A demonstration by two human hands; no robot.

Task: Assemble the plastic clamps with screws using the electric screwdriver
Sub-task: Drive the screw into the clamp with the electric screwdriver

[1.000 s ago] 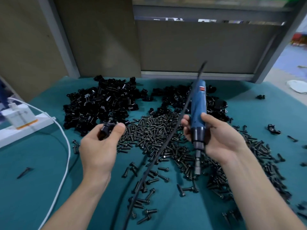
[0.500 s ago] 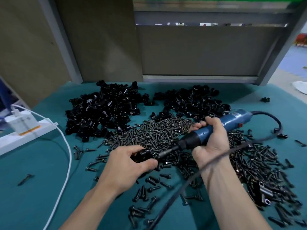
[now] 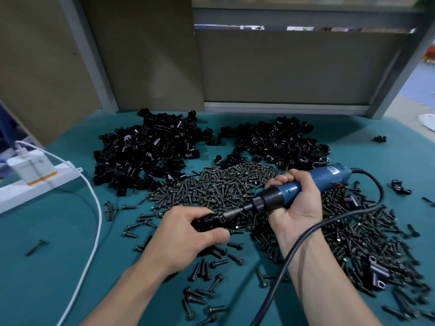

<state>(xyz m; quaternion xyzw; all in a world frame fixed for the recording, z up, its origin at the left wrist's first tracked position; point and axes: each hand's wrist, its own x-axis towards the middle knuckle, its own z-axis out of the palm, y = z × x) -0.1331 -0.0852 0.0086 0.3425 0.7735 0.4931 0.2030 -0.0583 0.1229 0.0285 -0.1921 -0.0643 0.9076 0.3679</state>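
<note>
Item: plastic clamp (image 3: 206, 222), black, was pinched in the grip of the left hand (image 3: 186, 238), low over the teal bench (image 3: 58, 267) beside the screw heap (image 3: 223, 184). Item: electric screwdriver (image 3: 324, 178), blue and corded; the right hand (image 3: 300, 203) kept its grip clenched round the barrel, bit meeting the clamp. Its white label (image 3: 333, 171) was illegible.

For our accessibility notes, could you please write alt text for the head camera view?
A person's right hand grips a blue electric screwdriver, its bit meeting a black plastic clamp pinched in the left hand. Around them on the teal table lie loose screws and, farther back, two piles of clamps; a white power strip sits at the left.
</note>
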